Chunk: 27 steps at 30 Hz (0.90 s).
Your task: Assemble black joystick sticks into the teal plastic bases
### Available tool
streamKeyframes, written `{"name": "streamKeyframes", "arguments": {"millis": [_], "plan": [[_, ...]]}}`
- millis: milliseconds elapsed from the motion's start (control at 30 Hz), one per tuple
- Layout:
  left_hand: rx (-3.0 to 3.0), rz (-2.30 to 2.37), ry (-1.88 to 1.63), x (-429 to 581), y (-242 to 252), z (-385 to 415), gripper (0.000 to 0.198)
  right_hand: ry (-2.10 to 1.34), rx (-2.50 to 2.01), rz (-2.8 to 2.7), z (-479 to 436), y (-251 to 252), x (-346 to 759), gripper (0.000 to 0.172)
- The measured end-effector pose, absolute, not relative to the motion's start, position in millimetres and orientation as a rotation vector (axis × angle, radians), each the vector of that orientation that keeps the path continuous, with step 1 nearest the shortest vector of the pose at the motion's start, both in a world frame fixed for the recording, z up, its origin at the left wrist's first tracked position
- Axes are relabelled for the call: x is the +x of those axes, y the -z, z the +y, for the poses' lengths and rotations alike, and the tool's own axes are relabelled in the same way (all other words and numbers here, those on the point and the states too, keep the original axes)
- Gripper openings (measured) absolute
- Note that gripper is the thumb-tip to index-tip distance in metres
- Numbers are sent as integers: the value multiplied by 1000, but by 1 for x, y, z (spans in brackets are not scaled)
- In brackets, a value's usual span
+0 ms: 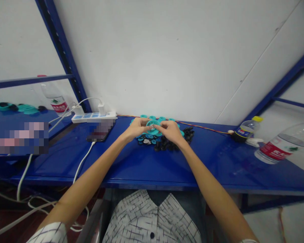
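Observation:
A round turquoise plastic cup-like part [155,122] is held between my two hands, above the far half of the blue table. My left hand [138,129] grips its left side, the thumb reaching to the middle. From the right, my right hand [172,131] closes on it, its thumb also near the centre. A small whitish piece [152,127] shows at the thumb tips; its kind I cannot make out. Just below lie small blue and black discs [143,139] with a few white ones. Black plastic parts [164,144] are heaped by my right wrist, and more turquoise round parts [162,118] sit behind my hands.
The blue table [142,168] meets a white wall. At left are a power strip [93,116] with chargers, a phone [101,130] and white cables. At right stand a cola bottle [243,131] and a large water bottle [278,148]. A thin coloured wire [202,127] runs along the back.

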<state>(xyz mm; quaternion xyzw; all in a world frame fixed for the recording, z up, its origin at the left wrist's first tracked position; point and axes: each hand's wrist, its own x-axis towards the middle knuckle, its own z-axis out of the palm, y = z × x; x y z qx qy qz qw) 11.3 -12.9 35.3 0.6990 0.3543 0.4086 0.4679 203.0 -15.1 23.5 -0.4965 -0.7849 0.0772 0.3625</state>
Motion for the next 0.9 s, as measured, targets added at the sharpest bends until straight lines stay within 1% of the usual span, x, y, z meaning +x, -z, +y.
{"name": "streamKeyframes", "arguments": {"millis": [200, 400, 633, 900], "plan": [[1709, 971, -985, 11, -30, -9, 28, -99, -1277, -2101, -23, -23, 195, 41], [1660, 1164, -901, 9, -28, -9, 18, -3, -1384, -2203, -27, -19, 190, 37], [1854, 1242, -862, 6, -27, -8, 17, 17, -1444, -2228, -31, -22, 187, 37], [2151, 1456, -831, 10, -31, -11, 9, 26, -1446, -2238, -34, -23, 185, 36]]}}
